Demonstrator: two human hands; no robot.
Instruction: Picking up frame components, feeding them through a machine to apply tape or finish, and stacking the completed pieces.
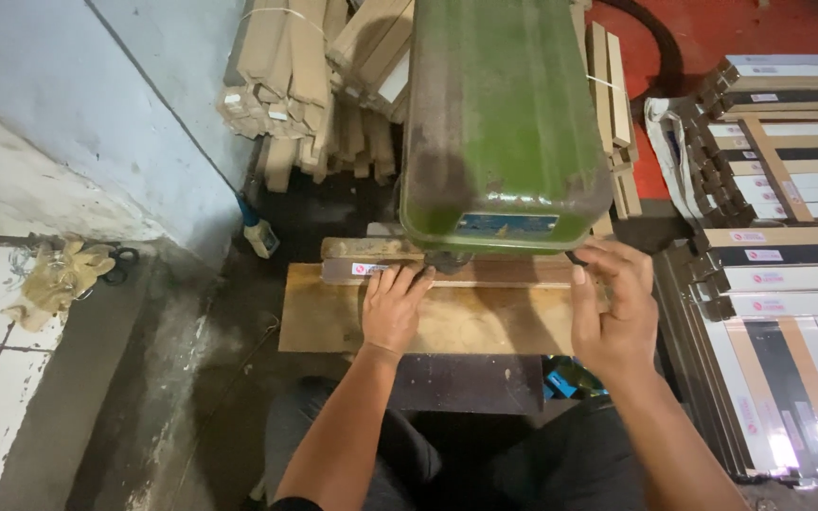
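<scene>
A long, narrow strip of moulding lay across the far edge of a worn wooden work board, running left to right beneath the head of a green machine. The strip looked pale brown and dusty, with a small white sticker near its left end; its middle was hidden under the machine.

The left hand lay palm-down on the board, fingers together and extended, their tips pressing the near side of the strip just left of the machine's head. The right hand was at the strip's right end, fingers curled with the thumb along the near side, seemingly gripping that end, though whether they fully closed on it could not be told.

Stacks of picture frames stood at the right, bundled lengths of wood leaned at the far wall, and a crumpled glove lay at the left.
</scene>
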